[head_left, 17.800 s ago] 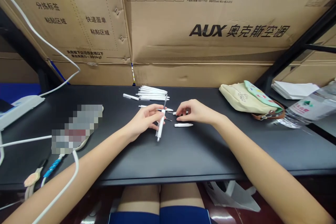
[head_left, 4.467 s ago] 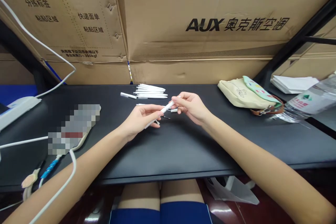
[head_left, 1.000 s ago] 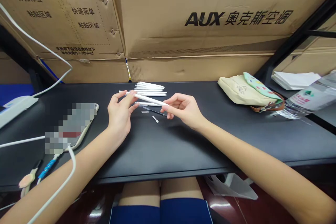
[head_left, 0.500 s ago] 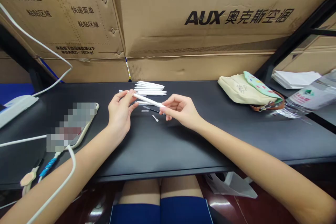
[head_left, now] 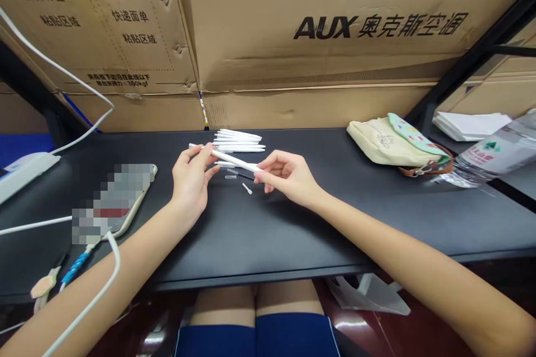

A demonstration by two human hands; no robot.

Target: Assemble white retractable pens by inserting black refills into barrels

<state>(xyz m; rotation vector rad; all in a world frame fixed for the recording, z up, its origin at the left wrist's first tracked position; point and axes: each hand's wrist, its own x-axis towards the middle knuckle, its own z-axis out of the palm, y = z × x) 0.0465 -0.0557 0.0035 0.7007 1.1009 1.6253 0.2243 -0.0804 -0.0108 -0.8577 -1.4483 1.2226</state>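
Note:
A white pen point(head_left: 234, 160) spans between both hands just above the black table point(head_left: 268, 223). My left hand point(head_left: 191, 178) pinches its left end with fingertips. My right hand point(head_left: 286, 175) grips its right end, fingers curled. Behind the pen lies a pile of several white pens point(head_left: 238, 142). Under the held pen lie loose parts: a dark thin refill point(head_left: 244, 174), a small white piece point(head_left: 248, 189) and a short clear piece point(head_left: 230, 177).
A blurred phone point(head_left: 111, 201) with white cables point(head_left: 84, 268) lies at the left. A cream pouch point(head_left: 393, 148) and a plastic water bottle point(head_left: 489, 159) lie at the right. Large cardboard boxes point(head_left: 326, 39) stand along the table's back edge.
Over the last second the pen and my right hand have shifted slightly left and lower. Earlier, both hands worked the pen nearer the table's middle.

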